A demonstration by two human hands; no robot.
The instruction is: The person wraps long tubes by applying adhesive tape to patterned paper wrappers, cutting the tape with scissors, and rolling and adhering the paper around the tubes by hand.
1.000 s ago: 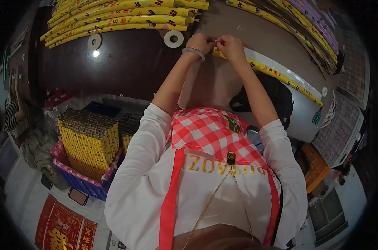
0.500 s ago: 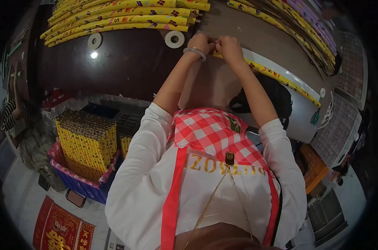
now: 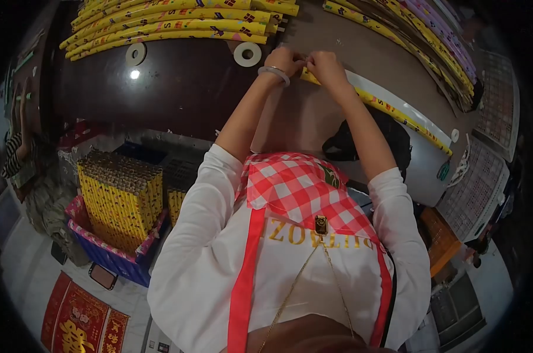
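My left hand (image 3: pixel 283 59), with a pale bangle at the wrist, is closed in a pinch at the far side of the table. Close against it is my right hand (image 3: pixel 325 66), also closed, their fingertips meeting. Whatever is between the fingers is too small to make out. Just below my right hand lies the near end of a yellow patterned paper roll (image 3: pixel 390 109), which slants down to the right under my forearm. A white strip (image 3: pixel 369 83) shows along the roll's far edge. Left of my left hand rests a roll of tape (image 3: pixel 247 54).
Yellow patterned rolls (image 3: pixel 178 26) lie stacked at the back left, more rolls (image 3: pixel 419 44) at the back right. A second tape roll (image 3: pixel 136 54) and a black bag (image 3: pixel 384 138) are on the table. Below left, a blue basket (image 3: pixel 110 259) holds upright yellow tubes (image 3: pixel 122 200).
My hands stay together at nearly the same spot, the right one shifting very slightly. The view has tilted a little; the paper roll lies where it was.
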